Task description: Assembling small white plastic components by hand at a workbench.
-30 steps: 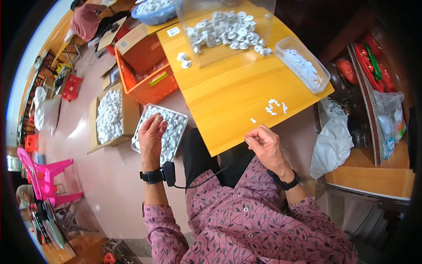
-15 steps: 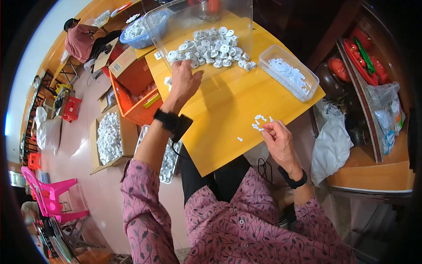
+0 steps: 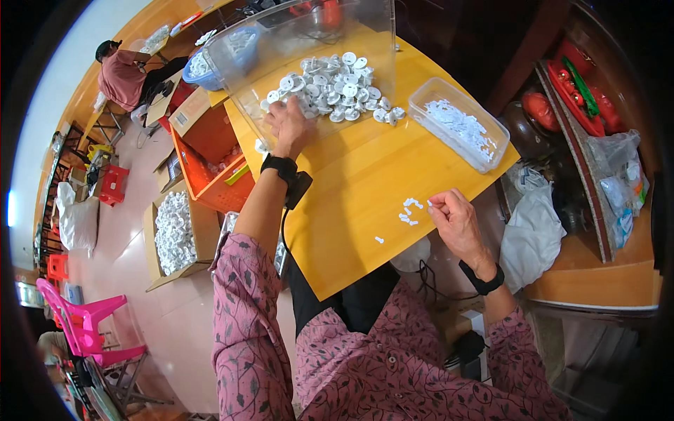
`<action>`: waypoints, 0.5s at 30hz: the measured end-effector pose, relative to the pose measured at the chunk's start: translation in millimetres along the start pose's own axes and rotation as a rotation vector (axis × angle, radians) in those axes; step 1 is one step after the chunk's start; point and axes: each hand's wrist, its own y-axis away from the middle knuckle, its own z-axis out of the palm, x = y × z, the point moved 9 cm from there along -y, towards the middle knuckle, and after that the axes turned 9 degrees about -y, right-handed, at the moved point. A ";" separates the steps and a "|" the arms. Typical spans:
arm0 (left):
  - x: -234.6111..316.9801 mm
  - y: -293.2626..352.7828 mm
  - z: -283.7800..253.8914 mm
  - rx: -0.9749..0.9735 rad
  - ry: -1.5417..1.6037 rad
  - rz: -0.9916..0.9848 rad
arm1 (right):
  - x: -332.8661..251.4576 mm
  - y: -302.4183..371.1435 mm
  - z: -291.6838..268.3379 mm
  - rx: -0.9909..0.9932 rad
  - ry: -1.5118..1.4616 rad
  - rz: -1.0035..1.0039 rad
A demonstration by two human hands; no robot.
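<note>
The head view looks down on your two hands at the yellow bench (image 3: 330,231). Your left hand (image 3: 288,130) reaches out to the near left edge of a heap of round white pieces (image 3: 337,88), by the clear plastic box (image 3: 281,49). Its fingers are bent and right up at the heap, but I cannot tell if they have hold of a piece or only touch one. Your right hand (image 3: 455,219) is at the near right side of the bench, with thumb and finger pinched on one small white piece (image 3: 430,203) that pokes out at the tips. A few loose bits (image 3: 407,210) lie on the bench just left of that hand, and one lies by itself, a bit closer to you. The clear tub (image 3: 430,126) with lots of tiny white bits sits farther off, near the bench's right edge. The step in hand looks like picking up: one kind of piece at the left, another kind at the right, with your hands well apart. The next move seems to call for a good grip on just one round piece, and a slow lift so the others do not roll. The right side calls for a light, steady pinch, as such a little piece could slip out.
</note>
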 end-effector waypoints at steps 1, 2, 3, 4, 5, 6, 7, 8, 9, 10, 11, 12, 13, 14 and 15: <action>4.3 4.2 0.0 0.026 0.017 0.038 | 2.5 -0.7 1.1 -0.002 -0.003 0.001; 6.2 9.3 3.1 0.025 0.014 0.036 | 5.2 -1.4 2.5 -0.005 0.013 0.008; 11.7 15.7 5.5 -0.012 -0.031 0.062 | 7.0 -2.9 4.8 -0.012 0.026 0.011; 15.3 19.4 6.4 -0.048 -0.076 0.088 | 8.0 -4.2 7.3 -0.016 0.021 0.007; 19.1 21.5 8.6 0.040 -0.062 0.191 | 9.0 -5.6 8.5 -0.008 0.015 0.005; 28.0 25.8 4.6 0.037 -0.060 0.196 | 11.9 -5.0 5.5 0.008 0.016 0.012; 44.0 35.0 0.1 -0.018 -0.009 0.246 | 14.4 -4.2 3.5 0.011 0.017 0.017; 58.9 41.8 0.3 -0.075 0.043 0.298 | 17.8 -2.7 -0.1 0.021 0.025 0.034; 56.2 41.2 -1.6 -0.066 0.130 0.284 | 17.4 -3.8 1.1 0.024 0.025 0.040; 55.0 37.0 -2.2 -0.063 0.125 0.283 | 17.4 -4.3 2.5 0.023 0.021 0.037; 56.6 29.8 -11.7 0.041 0.146 0.301 | 16.5 -3.9 3.0 0.028 0.038 0.018; 57.1 21.8 -20.7 0.145 0.167 0.319 | 14.6 -3.7 3.5 0.033 0.057 -0.001; 54.7 11.1 -22.8 0.182 0.167 0.316 | 14.3 -2.4 3.0 0.036 0.057 -0.003; 53.6 1.4 -21.0 0.183 0.167 0.319 | 15.5 -1.1 3.2 0.036 0.035 0.014; 49.4 -8.9 -19.9 0.231 0.105 0.292 | 18.1 -1.4 4.9 0.035 0.014 0.033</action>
